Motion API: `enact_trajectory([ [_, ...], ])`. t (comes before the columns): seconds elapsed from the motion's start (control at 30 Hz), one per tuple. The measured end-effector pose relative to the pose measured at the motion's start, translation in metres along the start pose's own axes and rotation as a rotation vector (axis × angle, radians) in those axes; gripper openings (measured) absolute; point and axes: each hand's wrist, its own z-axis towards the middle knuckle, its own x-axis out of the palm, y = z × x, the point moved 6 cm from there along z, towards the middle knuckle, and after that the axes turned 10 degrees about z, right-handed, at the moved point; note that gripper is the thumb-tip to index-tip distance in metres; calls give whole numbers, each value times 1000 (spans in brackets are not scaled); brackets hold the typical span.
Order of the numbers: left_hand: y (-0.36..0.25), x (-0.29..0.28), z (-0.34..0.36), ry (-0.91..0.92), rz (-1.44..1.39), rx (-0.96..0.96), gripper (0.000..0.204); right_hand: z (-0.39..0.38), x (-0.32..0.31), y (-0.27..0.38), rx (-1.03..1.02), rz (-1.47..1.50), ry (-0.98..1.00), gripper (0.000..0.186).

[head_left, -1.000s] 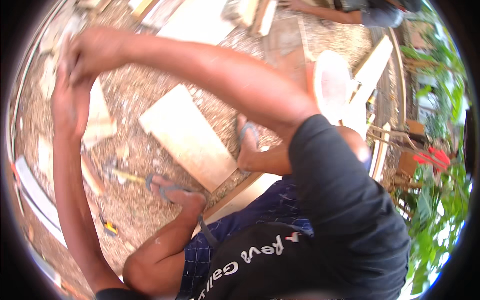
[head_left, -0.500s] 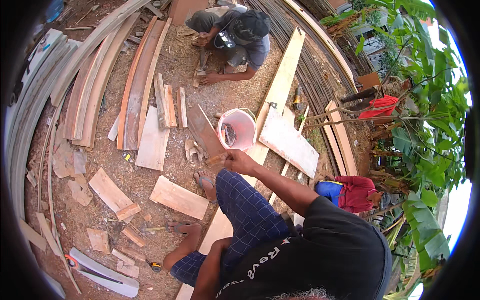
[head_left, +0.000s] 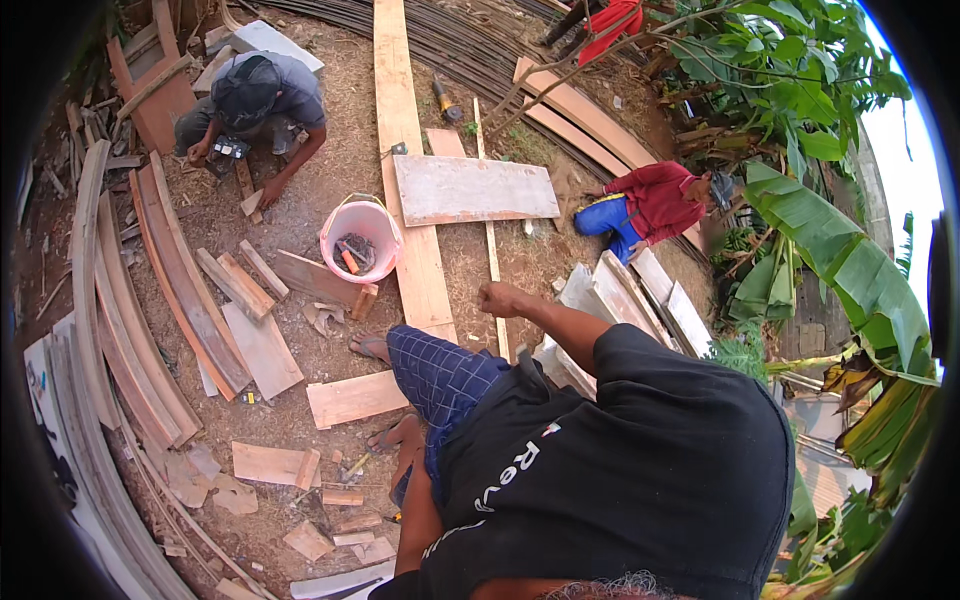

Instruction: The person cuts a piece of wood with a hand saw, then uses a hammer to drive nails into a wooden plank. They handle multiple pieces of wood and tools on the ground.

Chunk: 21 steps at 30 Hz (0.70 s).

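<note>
My right hand [head_left: 503, 298] is closed, held out over the ground right of a long pale board [head_left: 412, 200]. Its inner side is hidden, and I see nothing sticking out of it. A bent left arm [head_left: 420, 520] shows beside my body, but the left hand is out of sight. Left of the board stands a pinkish-white bucket [head_left: 329, 240] with dark bits and an orange-handled tool [head_left: 348, 260] inside. A small wood block [head_left: 365, 302] rests by the bucket's base, at the end of a brown plank [head_left: 312, 275].
A whitish board [head_left: 475, 190] lies across the long one. One person [head_left: 265, 95] crouches at the upper left over wood; another in a red top [head_left: 665, 205] sits at right. Curved planks [head_left: 185, 270] and offcuts [head_left: 310, 540] cover the left ground. An angle grinder [head_left: 445, 103] lies beyond.
The wood block that my right hand held is now out of it, by the bucket. My right hand has drawn away to the right. The whole view has turned and shifted.
</note>
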Motion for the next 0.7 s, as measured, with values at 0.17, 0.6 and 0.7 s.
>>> enact_trajectory([
  [0.17,2,2,-19,43,8,-57,42,17,96,-118,34,-209,100,26],
  [0.6,22,-5,-12,-19,-108,-73,41,16,101,-67,-73,-69,127,32],
  [0.7,27,3,-16,-5,-130,-73,40,-3,110,-78,-147,28,97,31],
])
